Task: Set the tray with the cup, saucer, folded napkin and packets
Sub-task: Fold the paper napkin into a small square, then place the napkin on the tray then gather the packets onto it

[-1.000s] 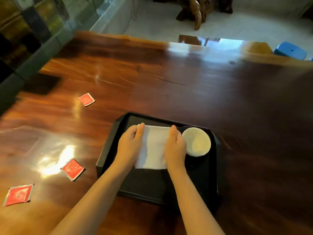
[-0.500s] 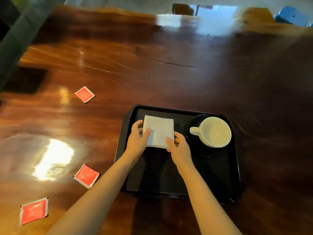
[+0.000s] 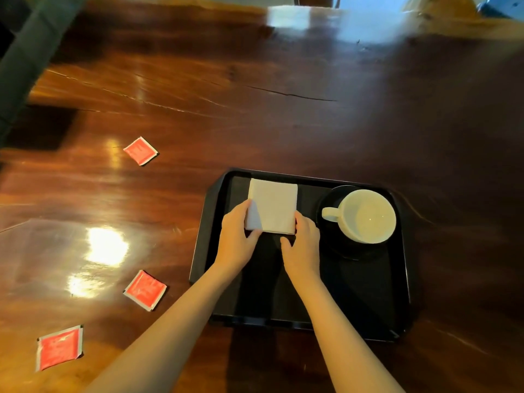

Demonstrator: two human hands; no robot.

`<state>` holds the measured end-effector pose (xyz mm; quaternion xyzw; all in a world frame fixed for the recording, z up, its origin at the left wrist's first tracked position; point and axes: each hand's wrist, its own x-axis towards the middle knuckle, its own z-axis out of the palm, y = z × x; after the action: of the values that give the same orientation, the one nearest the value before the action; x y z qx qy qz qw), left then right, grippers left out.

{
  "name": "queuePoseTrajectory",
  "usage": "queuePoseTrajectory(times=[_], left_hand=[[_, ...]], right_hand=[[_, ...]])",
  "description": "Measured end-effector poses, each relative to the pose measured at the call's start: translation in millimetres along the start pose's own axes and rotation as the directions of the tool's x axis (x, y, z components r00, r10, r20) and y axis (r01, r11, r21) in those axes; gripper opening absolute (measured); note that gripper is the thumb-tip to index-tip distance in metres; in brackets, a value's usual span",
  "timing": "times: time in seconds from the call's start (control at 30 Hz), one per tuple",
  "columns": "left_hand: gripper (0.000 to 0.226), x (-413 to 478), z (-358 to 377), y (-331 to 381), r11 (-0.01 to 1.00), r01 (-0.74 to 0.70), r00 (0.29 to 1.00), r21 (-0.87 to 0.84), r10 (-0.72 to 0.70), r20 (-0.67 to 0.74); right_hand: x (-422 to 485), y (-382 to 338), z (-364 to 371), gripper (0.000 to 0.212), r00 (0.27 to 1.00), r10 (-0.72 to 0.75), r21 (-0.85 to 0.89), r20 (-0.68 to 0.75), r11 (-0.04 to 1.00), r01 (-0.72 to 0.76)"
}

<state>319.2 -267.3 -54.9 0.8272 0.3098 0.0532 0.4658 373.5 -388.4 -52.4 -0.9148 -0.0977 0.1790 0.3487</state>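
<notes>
A black tray (image 3: 204,242) lies on the wooden table. A folded white napkin (image 3: 276,207) rests flat in its far left part. My left hand (image 3: 235,239) touches the napkin's near left corner with thumb and fingers. My right hand (image 3: 303,245) rests at its near right corner, fingers on the edge. A white cup (image 3: 368,218), handle pointing left, stands on a black saucer (image 3: 329,199) in the tray's far right. Three red packets lie on the table left of the tray: one far (image 3: 140,150), one near (image 3: 145,289), one nearest (image 3: 59,348).
The glossy dark wooden table (image 3: 283,114) has a crack running across its middle and bright light reflections at the left. A dark ledge (image 3: 28,52) borders the far left. Something blue (image 3: 502,8) sits past the far right edge.
The napkin went from a long strip under both hands to a smaller folded square. My hands slid back to its near corners. The view tilted down and shifted left.
</notes>
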Motion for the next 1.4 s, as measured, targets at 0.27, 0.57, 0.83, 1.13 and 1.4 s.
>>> queuePoseTrajectory(times=[0.27, 0.57, 0.83, 1.13, 1.4], left_hand=[[0.051, -4.7, -0.2, -2.0, 0.996, -0.036, 0.999, 0.076, 0.038, -0.027], [0.033, -9.9, 2.3, -2.6, 0.974, -0.072, 0.995, 0.216, 0.086, -0.058], [0.03, -11.8, 5.5, 3.3, 0.953, -0.041, 0.996, 0.301, 0.063, -0.062], [0.04, -39.7, -53.6, 10.9, 0.931, -0.062, 0.996, 0.36, 0.083, -0.042], [0.036, -127.8, -174.8, -75.4, 0.904, 0.35, 0.887, 0.245, -0.235, -0.398]], right_hand=[[3.0, 4.1, 7.0, 0.04, 0.992, -0.03, -0.039, -0.122, 0.999, 0.026], [-3.2, 13.7, 5.7, 0.017, 0.965, -0.171, -0.098, -0.198, 0.983, 0.154], [-4.6, 6.1, -6.5, 0.016, 0.982, -0.159, -0.094, -0.098, 0.984, 0.15], [-11.9, -26.4, -22.4, 0.03, 0.963, -0.266, -0.203, 0.029, 0.942, 0.267], [-47.2, -98.6, 20.1, 0.026, 0.793, -0.519, -0.157, 0.318, 0.796, 0.584]])
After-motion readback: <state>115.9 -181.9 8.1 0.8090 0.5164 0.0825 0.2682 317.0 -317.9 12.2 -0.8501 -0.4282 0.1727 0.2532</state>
